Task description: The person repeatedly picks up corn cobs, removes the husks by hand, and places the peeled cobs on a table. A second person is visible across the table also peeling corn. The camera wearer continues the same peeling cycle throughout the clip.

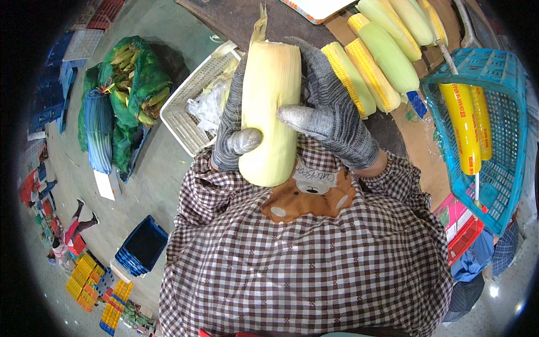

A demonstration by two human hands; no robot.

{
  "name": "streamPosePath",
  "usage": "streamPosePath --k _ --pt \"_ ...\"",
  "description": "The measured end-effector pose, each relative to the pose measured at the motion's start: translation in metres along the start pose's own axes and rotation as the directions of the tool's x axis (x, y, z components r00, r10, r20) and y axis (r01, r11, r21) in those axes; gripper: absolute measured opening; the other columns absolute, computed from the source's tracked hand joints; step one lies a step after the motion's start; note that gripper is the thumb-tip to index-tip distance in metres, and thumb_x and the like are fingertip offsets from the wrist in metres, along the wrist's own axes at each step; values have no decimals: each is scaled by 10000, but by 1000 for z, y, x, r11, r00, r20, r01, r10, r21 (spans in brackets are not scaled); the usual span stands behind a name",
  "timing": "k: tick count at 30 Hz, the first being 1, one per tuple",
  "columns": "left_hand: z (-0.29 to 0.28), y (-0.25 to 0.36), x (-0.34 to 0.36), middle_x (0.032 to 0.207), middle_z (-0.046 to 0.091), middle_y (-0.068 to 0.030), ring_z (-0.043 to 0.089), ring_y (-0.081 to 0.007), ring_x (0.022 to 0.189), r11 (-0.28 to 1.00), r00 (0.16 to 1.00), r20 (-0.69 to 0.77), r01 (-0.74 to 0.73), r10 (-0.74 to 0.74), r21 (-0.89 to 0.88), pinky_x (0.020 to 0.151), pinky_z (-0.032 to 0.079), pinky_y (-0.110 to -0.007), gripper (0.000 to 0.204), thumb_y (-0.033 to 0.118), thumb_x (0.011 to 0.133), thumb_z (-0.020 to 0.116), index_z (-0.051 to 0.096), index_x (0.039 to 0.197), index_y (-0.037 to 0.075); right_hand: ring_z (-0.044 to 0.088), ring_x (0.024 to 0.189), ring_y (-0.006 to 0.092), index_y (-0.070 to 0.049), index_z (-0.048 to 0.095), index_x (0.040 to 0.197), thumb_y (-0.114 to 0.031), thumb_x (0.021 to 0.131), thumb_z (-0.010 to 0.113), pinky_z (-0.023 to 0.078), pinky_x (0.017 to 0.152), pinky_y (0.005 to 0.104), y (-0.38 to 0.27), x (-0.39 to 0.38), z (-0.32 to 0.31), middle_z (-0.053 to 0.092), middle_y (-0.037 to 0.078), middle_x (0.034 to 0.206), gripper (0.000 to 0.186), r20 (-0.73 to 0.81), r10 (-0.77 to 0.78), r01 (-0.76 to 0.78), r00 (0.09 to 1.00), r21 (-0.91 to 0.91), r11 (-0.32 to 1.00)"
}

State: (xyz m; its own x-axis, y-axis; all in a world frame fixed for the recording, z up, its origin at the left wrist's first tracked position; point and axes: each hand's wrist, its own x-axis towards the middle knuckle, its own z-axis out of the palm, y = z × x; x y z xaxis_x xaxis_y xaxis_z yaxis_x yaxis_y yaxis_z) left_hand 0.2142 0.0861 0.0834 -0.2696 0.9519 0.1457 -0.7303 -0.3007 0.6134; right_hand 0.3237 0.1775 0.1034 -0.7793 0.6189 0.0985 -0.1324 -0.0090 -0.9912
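Note:
An ear of corn (269, 115) in pale yellow-green husk stands upright in front of my chest, a dry tuft at its far end. Gloved in grey knit, my left hand (233, 126) grips its left side, thumb across the front. My right hand (334, 112), in a matching glove, clasps the other side with its thumb on the husk. Most fingers are hidden behind the corn. Beyond my right hand, on the table, lie several partly husked ears (373, 70) with yellow kernels showing.
A white plastic basket (182, 104) with clear plastic and husk is at left. Behind it, a green net sack (120, 70) of husks sits on the floor. At right, a blue basket (505, 140) holds yellow film rolls (463, 121). Stacked dark blue crates (142, 245) stand lower left.

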Motion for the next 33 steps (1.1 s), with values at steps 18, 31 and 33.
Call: streamPosePath --k 18,31,33 --pt "11 -7 -19 1311 292 -194 354 -337 1177 942 986 -149 120 -76 314 964 334 -426 973 266 597 681 109 1365 96 403 1138 242 11 282 1279 -253 670 635 335 962 357 -3 2 -17 418 158 1199 751 174 51 -27 983 -135 990" --pt "29 11 -7 1089 485 -171 523 -262 963 956 877 -398 294 -269 4 839 456 -350 814 518 659 635 352 1222 4 571 891 162 -52 582 1034 -114 739 627 479 771 273 -27 23 -23 580 72 967 305 198 -241 303 950 -400 865" --pt "27 6 -9 1086 495 -168 528 -260 963 964 875 -413 266 -254 -29 828 463 -354 809 514 653 647 365 1213 3 573 842 212 -93 611 964 -213 717 646 469 732 317 -23 26 -20 596 63 913 277 175 -265 315 948 -398 862"
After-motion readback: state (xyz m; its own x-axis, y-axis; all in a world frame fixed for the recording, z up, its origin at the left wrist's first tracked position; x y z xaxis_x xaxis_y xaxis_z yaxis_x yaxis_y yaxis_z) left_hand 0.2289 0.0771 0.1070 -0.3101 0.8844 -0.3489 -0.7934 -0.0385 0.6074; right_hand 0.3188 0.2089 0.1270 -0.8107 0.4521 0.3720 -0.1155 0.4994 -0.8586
